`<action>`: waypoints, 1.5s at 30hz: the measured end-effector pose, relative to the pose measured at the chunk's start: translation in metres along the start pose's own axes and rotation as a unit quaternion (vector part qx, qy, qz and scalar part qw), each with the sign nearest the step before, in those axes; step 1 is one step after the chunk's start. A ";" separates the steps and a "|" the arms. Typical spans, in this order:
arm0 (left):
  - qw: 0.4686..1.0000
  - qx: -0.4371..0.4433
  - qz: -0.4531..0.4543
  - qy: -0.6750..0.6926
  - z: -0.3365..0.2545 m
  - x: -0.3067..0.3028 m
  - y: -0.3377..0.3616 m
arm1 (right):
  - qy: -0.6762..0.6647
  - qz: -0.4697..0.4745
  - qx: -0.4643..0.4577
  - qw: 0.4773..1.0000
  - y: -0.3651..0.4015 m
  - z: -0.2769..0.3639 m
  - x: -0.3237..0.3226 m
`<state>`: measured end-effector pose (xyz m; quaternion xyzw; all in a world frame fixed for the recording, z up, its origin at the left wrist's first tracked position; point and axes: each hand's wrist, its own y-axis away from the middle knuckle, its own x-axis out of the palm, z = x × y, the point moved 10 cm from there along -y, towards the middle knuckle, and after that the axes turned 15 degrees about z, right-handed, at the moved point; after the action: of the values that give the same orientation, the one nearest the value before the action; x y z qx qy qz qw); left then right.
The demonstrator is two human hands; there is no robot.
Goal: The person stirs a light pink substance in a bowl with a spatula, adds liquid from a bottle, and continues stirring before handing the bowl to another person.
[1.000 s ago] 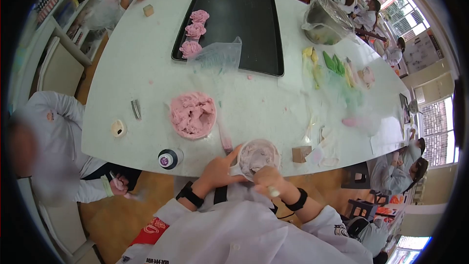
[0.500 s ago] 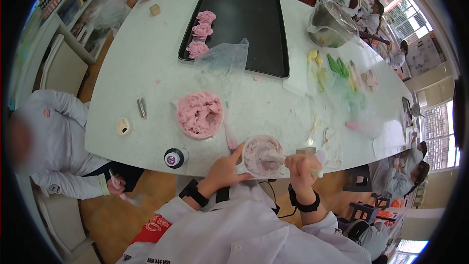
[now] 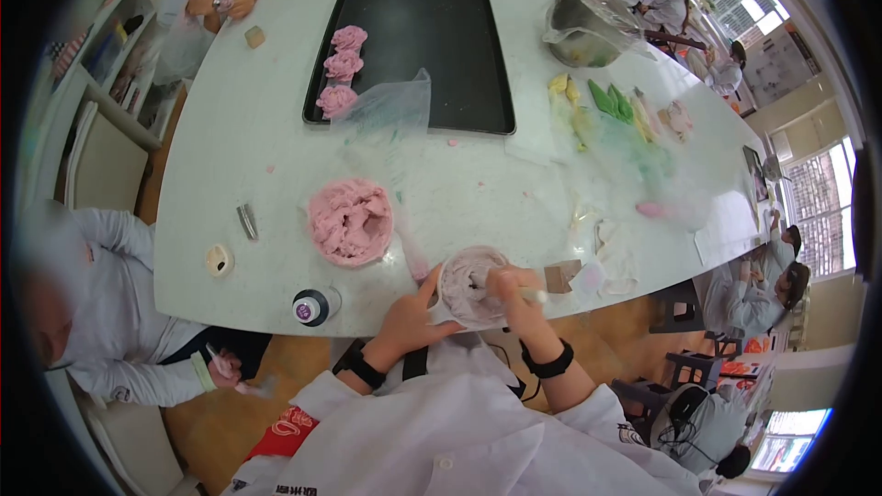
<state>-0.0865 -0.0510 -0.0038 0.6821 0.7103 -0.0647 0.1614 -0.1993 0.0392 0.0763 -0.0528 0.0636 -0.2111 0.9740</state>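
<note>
At the table's near edge stands a white bowl (image 3: 457, 296) of pale pink cream. My left hand (image 3: 411, 320) is wrapped round the bowl's left side, thumb and fingers spread along its wall. Above the bowl's right side, my right hand (image 3: 517, 299) is closed on the light handle of a spatula (image 3: 536, 295), whose lower end is in the cream. A larger tub of thicker pink cream (image 3: 351, 222) stands to the upper left. Beside my left hand is a dark bottle with a white cap (image 3: 310, 307).
A black tray (image 3: 418, 37) with pink cream flowers (image 3: 343, 65) lies at the back. Piping bags (image 3: 634, 142) and a plastic-covered metal bowl (image 3: 593, 32) are on the right. One co-worker sits left (image 3: 110, 294), another at the far left corner. A small box (image 3: 561, 276) is near my right hand.
My right hand has moved left over the bowl with the spatula, uncovering the small box. The whole view has shifted slightly. My left hand still holds the bowl.
</note>
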 end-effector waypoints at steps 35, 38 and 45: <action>0.998 0.063 -0.020 0.005 -0.010 -0.004 0.002 | 0.027 0.230 -0.175 0.957 0.029 0.092 0.073; 1.000 0.026 -0.004 -0.007 -0.011 -0.004 0.002 | -0.039 -0.020 -0.053 0.998 0.030 0.068 0.009; 1.000 0.013 0.002 -0.003 -0.007 0.002 0.002 | -0.178 -0.279 -0.110 0.937 -0.006 0.025 -0.038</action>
<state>-0.0851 -0.0467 0.0026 0.6854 0.7076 -0.0758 0.1545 -0.2324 0.0516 0.1061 -0.2116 -0.1053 -0.4529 0.8597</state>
